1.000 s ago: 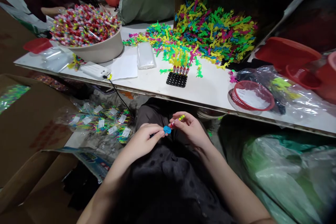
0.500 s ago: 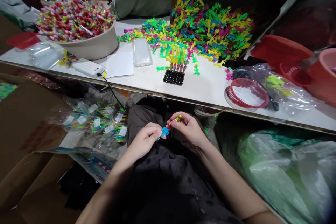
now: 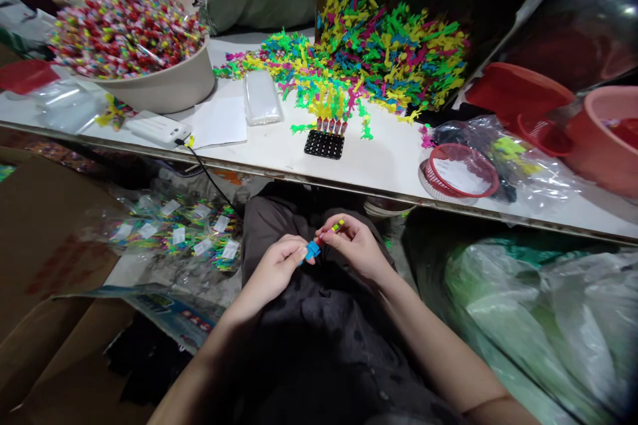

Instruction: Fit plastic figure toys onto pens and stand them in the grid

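Shifted slightly leftward and downward in view compared with half a second ago, table and piles alike, while both hands kept their place over the lap and their grip unchanged. Left hand curled nearly closed, thumb and forefinger pinching a small blue piece at its tip, wrist bent inward, forearm running down toward the lower left edge of view. Right hand likewise curled, fingers pinched around a thin wrapped stick with yellow and red bands, held slanted so that its lower end meets the blue piece; forearm stretching away to the lower right. Both hands touching at the fingertips, held below the near edge of the table, above dark trousers. On the table, near its front edge and straight ahead of the hands, a black grid tray with a short row of sticks standing along its far side. Behind it, toward the far edge, a big heap of bright plastic pieces in green, yellow, pink and blue. Toward the left end, a beige bowl piled with wrapped candy sticks, and beside it a white power bank with a cable hanging over the front edge. Toward the right end, a red mesh basket near the front edge.
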Demonstrator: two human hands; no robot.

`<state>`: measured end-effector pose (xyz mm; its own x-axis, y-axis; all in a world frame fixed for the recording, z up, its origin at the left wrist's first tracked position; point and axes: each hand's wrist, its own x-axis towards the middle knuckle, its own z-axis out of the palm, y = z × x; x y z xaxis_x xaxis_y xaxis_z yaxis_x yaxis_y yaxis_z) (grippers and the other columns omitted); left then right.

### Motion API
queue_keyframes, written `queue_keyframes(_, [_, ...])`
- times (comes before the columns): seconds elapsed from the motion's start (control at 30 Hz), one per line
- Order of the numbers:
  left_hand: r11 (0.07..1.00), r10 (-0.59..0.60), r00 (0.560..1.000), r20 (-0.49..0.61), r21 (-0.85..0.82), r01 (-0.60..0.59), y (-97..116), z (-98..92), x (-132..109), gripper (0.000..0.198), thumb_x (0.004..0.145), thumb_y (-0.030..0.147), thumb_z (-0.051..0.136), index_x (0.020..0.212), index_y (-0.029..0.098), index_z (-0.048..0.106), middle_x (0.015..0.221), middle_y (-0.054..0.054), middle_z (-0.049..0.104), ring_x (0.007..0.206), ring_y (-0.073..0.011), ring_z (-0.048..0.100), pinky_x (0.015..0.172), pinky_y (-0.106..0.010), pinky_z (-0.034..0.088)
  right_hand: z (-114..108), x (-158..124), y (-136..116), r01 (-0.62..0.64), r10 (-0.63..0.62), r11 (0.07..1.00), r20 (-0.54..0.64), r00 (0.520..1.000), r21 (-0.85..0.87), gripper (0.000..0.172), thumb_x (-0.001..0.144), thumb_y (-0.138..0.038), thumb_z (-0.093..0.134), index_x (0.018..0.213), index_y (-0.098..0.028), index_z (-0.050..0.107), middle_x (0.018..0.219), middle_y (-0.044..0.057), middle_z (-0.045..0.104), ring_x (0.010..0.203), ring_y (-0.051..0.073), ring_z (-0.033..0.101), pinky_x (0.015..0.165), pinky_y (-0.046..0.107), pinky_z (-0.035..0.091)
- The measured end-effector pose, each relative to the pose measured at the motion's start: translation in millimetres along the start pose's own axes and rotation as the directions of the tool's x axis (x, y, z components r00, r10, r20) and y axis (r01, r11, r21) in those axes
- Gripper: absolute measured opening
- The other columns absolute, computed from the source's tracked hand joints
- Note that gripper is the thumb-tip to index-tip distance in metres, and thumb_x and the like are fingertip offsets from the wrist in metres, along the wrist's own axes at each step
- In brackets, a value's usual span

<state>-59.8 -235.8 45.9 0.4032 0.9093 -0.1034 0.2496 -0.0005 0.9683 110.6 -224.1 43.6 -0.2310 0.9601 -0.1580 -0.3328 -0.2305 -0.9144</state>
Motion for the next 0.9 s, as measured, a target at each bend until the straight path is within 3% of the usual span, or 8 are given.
queue_keyframes(0.5, [0.998, -0.054, 0.998, 0.011, 0.031, 0.054, -3, 5.0, 3, 0.042, 0.080, 0.049, 0.042, 0.062, 0.016, 0.060, 0.075, -0.006, 0.058, 0.081, -0.0194, 0.050, 0.077, -0.029, 0.036, -2, -1, 2, 0.005, -0.005, 0.994, 0.000, 1.000, -0.106, 0.021, 0.064, -0.032, 0.069, 0.076, -0.018, 0.058, 0.073, 0.001, 0.063, 0.069, 0.013, 0.058, 0.067, 0.026, 0.046])
queue_keyframes(0.63, [0.994, -0.103, 0.988, 0.117, 0.052, 0.098, -3, 0.4, 8, 0.044, 0.078, 0.052, 0.043, 0.064, 0.015, 0.061, 0.073, -0.005, 0.057, 0.075, -0.0172, 0.050, 0.073, -0.026, 0.036, -15, 5, 1, -0.063, 0.070, 0.991, 0.060, 0.996, -0.121, 0.027, 0.062, -0.037, 0.070, 0.076, -0.017, 0.059, 0.073, 0.001, 0.063, 0.068, 0.013, 0.059, 0.067, 0.027, 0.045])
queue_keyframes(0.8, [0.971, -0.192, 0.944, 0.269, -0.088, 0.223, 6, -12.8, 11, 0.047, 0.075, 0.058, 0.045, 0.069, 0.014, 0.061, 0.071, -0.005, 0.060, 0.070, -0.0163, 0.053, 0.069, -0.025, 0.038, -33, 15, -12, -0.021, 0.070, 0.965, 0.180, 0.981, -0.260, 0.025, 0.063, -0.034, 0.070, 0.076, -0.015, 0.063, 0.072, 0.001, 0.063, 0.068, 0.012, 0.057, 0.064, 0.024, 0.043])
queue_keyframes(0.9, [0.915, -0.133, 0.925, 0.357, -0.314, 0.253, 2, -17.9, 20, 0.069, 0.073, 0.071, 0.027, 0.077, 0.013, 0.063, 0.070, -0.009, 0.062, 0.070, -0.0191, 0.056, 0.070, -0.030, 0.041, -32, 20, -12, -0.134, 0.137, 0.990, 0.131, 0.982, -0.032, 0.024, 0.061, -0.031, 0.073, 0.074, -0.016, 0.061, 0.067, -0.001, 0.063, 0.060, 0.010, 0.056, 0.059, 0.022, 0.043])
